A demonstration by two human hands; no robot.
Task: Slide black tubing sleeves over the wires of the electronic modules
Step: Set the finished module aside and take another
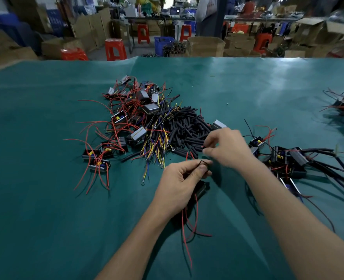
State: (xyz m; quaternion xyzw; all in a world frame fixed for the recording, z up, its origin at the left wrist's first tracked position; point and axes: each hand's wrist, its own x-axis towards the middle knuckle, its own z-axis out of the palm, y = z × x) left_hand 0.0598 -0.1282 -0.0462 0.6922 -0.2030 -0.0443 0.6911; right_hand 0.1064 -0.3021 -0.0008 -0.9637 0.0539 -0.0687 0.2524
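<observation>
Starting toward the left edge of the green bench (45, 199), we see the unsleeved modules (126, 118) lying in a tangle of red, yellow and blue wires, and just right of them, near the bench's middle, the heap of black tubing sleeves (189, 128). In front of that heap, our left hand (179, 184) curls round one black module (200, 189), thumb and fingers pinching its thin wires (204, 163) upright, while its red leads (187, 235) trail toward the near edge. Our right hand (227, 148) sits at the heap's near right edge with fingertips pinched together among the sleeves; whether it already holds one we cannot tell. To do this step well, we judge we should keep the wire tips bunched and straight in the left pinch, bring a sleeve's open mouth square onto them, and push along the wires without kinking them. Farther right, toward the right edge, lies the group of sleeved modules (288, 158). No brand, label or writing can be read anywhere.
</observation>
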